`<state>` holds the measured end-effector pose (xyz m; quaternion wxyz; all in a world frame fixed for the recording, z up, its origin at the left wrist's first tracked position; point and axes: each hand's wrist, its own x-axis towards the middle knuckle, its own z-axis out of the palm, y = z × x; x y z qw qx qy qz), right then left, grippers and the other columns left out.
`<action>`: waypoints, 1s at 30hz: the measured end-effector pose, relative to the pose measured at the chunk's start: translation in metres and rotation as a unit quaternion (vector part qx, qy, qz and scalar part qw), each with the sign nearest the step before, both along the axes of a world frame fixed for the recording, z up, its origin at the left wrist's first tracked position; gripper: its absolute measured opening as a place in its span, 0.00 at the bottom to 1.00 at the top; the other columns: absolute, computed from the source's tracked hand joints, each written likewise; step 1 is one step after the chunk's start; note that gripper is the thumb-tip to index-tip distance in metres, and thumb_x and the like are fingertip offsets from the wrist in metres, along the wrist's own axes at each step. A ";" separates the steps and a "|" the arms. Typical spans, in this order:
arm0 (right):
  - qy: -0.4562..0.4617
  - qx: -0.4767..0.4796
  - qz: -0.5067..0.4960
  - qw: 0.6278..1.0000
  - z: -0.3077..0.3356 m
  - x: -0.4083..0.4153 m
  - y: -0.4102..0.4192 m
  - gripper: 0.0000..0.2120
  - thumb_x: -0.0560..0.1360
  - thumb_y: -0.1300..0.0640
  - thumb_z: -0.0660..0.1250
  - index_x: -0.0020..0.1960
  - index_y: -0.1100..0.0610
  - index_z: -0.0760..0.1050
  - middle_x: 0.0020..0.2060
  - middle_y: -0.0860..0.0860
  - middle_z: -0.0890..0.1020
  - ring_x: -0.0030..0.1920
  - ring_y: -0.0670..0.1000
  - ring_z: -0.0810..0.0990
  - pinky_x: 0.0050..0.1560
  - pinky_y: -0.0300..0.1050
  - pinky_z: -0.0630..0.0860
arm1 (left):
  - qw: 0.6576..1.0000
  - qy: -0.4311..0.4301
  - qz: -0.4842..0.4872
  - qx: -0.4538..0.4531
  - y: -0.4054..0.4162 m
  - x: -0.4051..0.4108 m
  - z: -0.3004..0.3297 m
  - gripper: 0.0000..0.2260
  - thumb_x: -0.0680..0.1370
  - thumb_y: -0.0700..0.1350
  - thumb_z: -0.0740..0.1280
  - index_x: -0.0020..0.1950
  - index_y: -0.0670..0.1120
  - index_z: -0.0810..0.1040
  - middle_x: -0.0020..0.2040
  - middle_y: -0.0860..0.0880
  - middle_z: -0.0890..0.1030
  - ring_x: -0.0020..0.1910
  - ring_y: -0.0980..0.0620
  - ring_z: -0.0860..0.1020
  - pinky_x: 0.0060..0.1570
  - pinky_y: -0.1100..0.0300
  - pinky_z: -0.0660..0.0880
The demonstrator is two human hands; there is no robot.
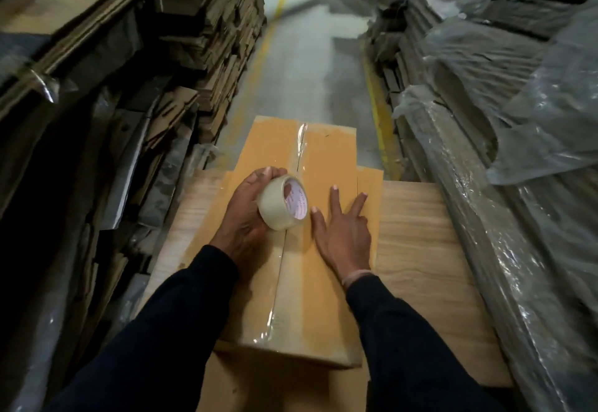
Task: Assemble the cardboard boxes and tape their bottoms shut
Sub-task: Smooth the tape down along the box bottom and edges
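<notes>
A long brown cardboard box (pixel 326 165) lies bottom-up on a pale wooden table (pixel 427 249). Clear tape runs along its centre seam, shiny near the far end and at the near end. My left hand (pixel 244 217) grips a roll of clear tape (pixel 283 204) with a white core, held on the seam around the middle of the box. My right hand (pixel 344 233) presses flat on the box's right flap beside the roll, fingers spread and straight.
Stacks of flattened cardboard (pixel 207 39) line the left side. Plastic-wrapped cardboard bundles (pixel 504 120) stand along the right. A grey aisle floor (pixel 304 65) with yellow lines (pixel 378 110) runs ahead. Another brown cardboard sheet (pixel 284 389) lies under the box's near end.
</notes>
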<state>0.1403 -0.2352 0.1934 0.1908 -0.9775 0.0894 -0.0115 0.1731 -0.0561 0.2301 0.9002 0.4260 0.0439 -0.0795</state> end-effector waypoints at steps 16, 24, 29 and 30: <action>-0.055 0.114 -0.031 0.992 0.018 -0.040 0.014 0.37 0.78 0.34 0.69 0.82 0.45 0.62 0.82 0.54 0.56 0.82 0.59 0.55 0.80 0.59 0.64 | 0.988 0.023 -0.133 0.081 0.005 0.052 0.006 0.06 0.80 0.47 0.72 0.51 0.45 0.85 0.54 0.47 0.86 0.49 0.49 0.84 0.45 0.56 0.81; -0.089 0.388 0.128 0.908 0.049 0.047 0.027 0.12 0.79 0.56 0.76 0.59 0.45 0.83 0.57 0.36 0.79 0.64 0.48 0.76 0.63 0.45 0.77 | 0.996 0.079 0.005 -0.036 -0.014 0.096 0.014 0.02 0.79 0.40 0.74 0.49 0.42 0.85 0.50 0.43 0.86 0.45 0.47 0.85 0.41 0.54 0.83; -0.050 0.519 0.114 0.846 0.061 0.093 0.017 0.08 0.84 0.58 0.68 0.60 0.59 0.82 0.49 0.54 0.85 0.48 0.50 0.83 0.49 0.47 0.81 | 0.982 -0.013 0.006 0.189 0.001 0.145 0.001 0.08 0.80 0.44 0.74 0.51 0.40 0.87 0.39 0.47 0.85 0.35 0.50 0.80 0.36 0.55 0.78; -0.053 0.510 0.125 0.849 0.066 0.105 0.013 0.08 0.85 0.58 0.68 0.58 0.61 0.82 0.45 0.58 0.85 0.45 0.51 0.81 0.48 0.46 0.79 | 0.971 -0.042 0.018 0.236 0.006 0.156 -0.003 0.06 0.80 0.45 0.75 0.49 0.41 0.87 0.40 0.47 0.85 0.37 0.49 0.81 0.39 0.53 0.79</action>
